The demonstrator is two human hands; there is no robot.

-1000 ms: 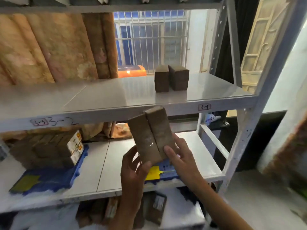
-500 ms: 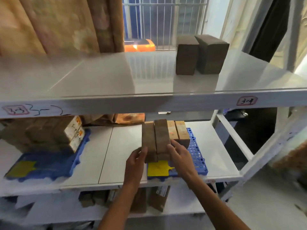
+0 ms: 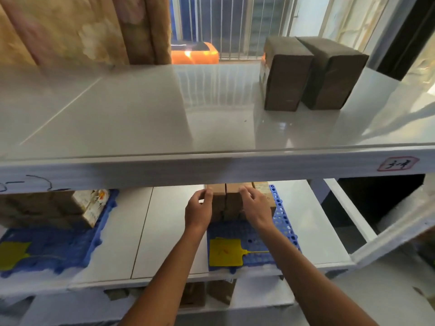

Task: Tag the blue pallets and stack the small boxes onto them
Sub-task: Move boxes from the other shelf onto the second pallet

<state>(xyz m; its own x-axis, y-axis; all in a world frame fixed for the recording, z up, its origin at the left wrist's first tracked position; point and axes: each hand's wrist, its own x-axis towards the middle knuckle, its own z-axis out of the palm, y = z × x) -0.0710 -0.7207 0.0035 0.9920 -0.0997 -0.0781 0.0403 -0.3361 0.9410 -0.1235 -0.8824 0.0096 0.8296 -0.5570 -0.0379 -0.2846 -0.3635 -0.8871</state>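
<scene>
On the middle shelf a blue pallet [image 3: 254, 234] carries a yellow tag [image 3: 224, 255] at its front left. Small brown boxes [image 3: 231, 203] stand upright in a row at the pallet's back. My left hand [image 3: 199, 210] presses the left side of the leftmost box, and my right hand [image 3: 255, 208] lies over the front of the boxes to the right. A second blue pallet [image 3: 54, 248] at the left holds stacked boxes [image 3: 54, 210] and a yellow tag [image 3: 11, 255]. Two more brown boxes [image 3: 308, 76] stand on the upper shelf.
The upper shelf's white front beam [image 3: 211, 168] overhangs the boxes and hides their tops. A curtain [image 3: 70, 29] and an orange bin [image 3: 194, 54] are behind the shelf. More boxes [image 3: 220, 294] sit on the lowest shelf. A white diagonal brace [image 3: 348, 205] stands at the right.
Both hands carried two boxes down from in front of the upper shelf and set them on the right pallet beside the other boxes. The view moved closer and lower.
</scene>
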